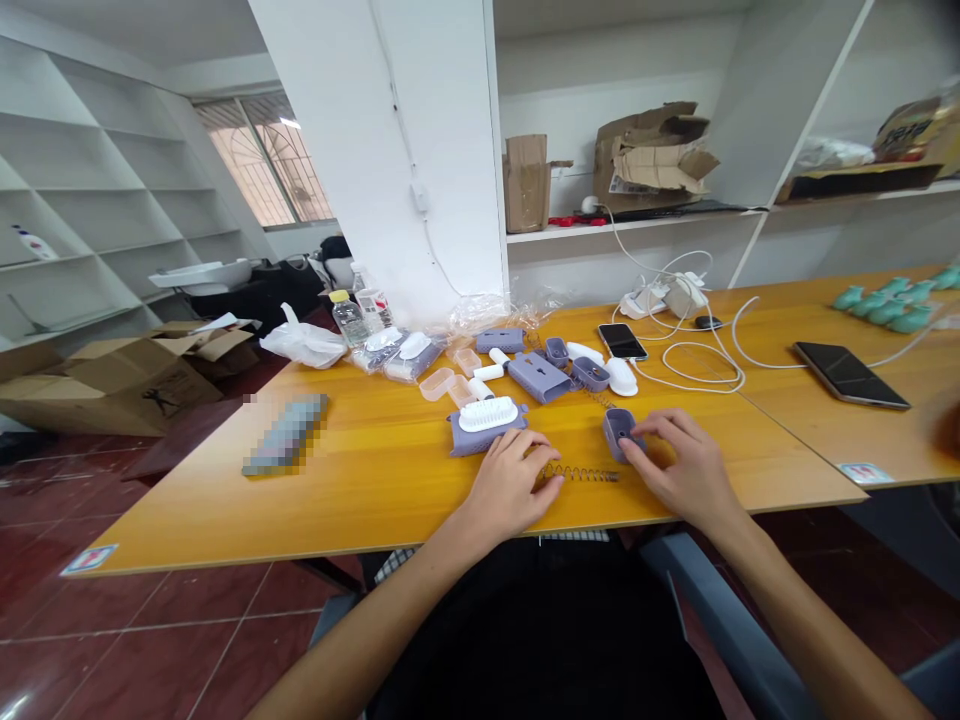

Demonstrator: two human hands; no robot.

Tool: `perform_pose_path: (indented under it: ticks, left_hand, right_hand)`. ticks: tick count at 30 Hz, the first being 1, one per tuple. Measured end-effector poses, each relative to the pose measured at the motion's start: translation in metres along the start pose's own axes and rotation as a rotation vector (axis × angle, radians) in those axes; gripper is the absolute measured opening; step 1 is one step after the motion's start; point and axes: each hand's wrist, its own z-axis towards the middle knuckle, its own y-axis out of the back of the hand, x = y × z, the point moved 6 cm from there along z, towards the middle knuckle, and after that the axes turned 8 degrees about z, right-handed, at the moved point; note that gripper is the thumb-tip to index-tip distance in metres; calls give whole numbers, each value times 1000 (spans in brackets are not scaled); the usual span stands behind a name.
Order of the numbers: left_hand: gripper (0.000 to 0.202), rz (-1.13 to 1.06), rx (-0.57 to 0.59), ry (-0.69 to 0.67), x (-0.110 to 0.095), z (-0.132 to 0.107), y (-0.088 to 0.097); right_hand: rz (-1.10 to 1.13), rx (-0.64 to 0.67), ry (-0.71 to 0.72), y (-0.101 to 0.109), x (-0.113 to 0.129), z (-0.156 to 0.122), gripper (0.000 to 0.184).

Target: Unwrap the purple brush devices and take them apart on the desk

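Note:
My right hand [686, 465] pinches the rim of a small purple-grey plastic cup-like part [616, 430] between thumb and fingers, its open side up. My left hand [514, 485] rests low over the table with curled fingers. A thin metal coil spring [589, 475] lies lengthwise between both hands, its left end between my left thumb and index finger. Just behind my left hand sits a purple-grey perforated housing [466, 440] with a white bristled brush head [487, 414] on top.
Behind the hands are another purple housing [538, 377], more purple cups [591, 374], white caps [621, 377] and clear orange-tinted covers [437, 384]. A phone [622, 341] with white cables, a tablet [851, 375], bottles [349, 318] and a blurred grey object [286, 435] lie around.

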Motion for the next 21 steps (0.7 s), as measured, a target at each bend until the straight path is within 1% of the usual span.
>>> perform_pose_path:
  ticks: [3,5,9,11,13,15,17,19,21]
  left_hand:
    - [15,6,2,7,1,0,-1]
    - [13,6,5,14,1,0,-1]
    - [13,1,7,16,2,0,-2]
    - [13,-7,15,17,2,1,-2]
    - [17,-35,28,23,2,0,-2]
    - [26,-87,37,31,2,0,0]
    - [36,-141,51,25,2,-2,1]
    - [44,-170,81,6,1,-3,-1]
    - [50,-175,122,-8,2,-4,-4]
  right_hand:
    - [24,153,-9,-9,3,-5,30]
    - [7,204,-31,-14,0,-6,28]
    - [-115,199,-42,-20,-5,-3,40]
    - [-137,194,-38,-21,-6,-3,41]
    - [-96,170,-29,-19,-5,-3,38]
    - [-15,137,13,-13,3,-3,33]
    - [55,141,89,-10,16,-4,27]
    - [85,197,152,-11,31,-5,23]
    - [88,288,177,-17,43,-7,26]
